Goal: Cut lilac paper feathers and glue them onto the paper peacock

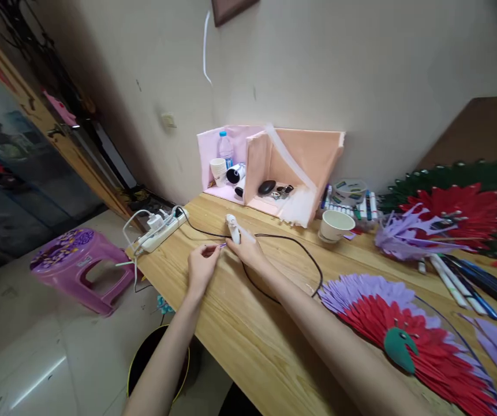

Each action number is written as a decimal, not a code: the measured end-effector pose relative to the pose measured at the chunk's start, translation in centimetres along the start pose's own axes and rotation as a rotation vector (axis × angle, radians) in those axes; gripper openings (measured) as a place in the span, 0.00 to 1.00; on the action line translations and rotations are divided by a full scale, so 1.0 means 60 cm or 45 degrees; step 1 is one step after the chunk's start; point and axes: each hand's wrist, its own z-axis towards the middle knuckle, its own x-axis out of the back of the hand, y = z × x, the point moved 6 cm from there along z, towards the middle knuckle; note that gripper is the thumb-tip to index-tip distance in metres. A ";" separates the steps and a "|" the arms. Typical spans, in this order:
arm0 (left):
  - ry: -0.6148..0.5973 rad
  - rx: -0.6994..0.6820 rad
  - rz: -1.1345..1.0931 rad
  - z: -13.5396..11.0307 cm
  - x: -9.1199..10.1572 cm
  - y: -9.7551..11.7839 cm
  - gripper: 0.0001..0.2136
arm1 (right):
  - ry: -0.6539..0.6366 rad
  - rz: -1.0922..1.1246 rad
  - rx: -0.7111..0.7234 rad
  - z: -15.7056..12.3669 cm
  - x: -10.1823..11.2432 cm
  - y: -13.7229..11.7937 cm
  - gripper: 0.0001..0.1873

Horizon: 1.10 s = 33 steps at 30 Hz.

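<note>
My left hand point(202, 267) is above the desk, its thumb and forefinger closed on a small purple piece point(222, 245). Close by on the right, my right hand point(248, 252) has its fingers drawn together, with the tips near that piece. Right behind its fingers is a white glue gun point(232, 226). Whether my right fingers grip the glue gun, the purple piece or both is hidden. A black cable point(294, 240) loops around and passes beneath my right hand.
A white power strip point(164, 231) lies on the desk's left edge. At the back, a pink box point(259, 153) holds cups and a bottle. A paper cup point(335, 225), markers point(451, 283) and a red-purple peacock craft point(387, 306) are to the right. A purple stool point(79, 268) and bin point(161, 358) stand on the floor.
</note>
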 end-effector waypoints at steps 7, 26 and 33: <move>0.170 0.087 -0.012 0.005 0.036 -0.025 0.09 | -0.040 -0.079 -0.300 -0.010 0.004 -0.001 0.08; 0.322 0.153 -0.002 0.002 0.053 -0.050 0.09 | -0.309 0.246 -0.612 -0.124 0.003 -0.040 0.12; 0.289 0.154 0.001 -0.003 0.049 -0.043 0.09 | -0.326 0.255 -0.635 -0.123 -0.001 -0.037 0.12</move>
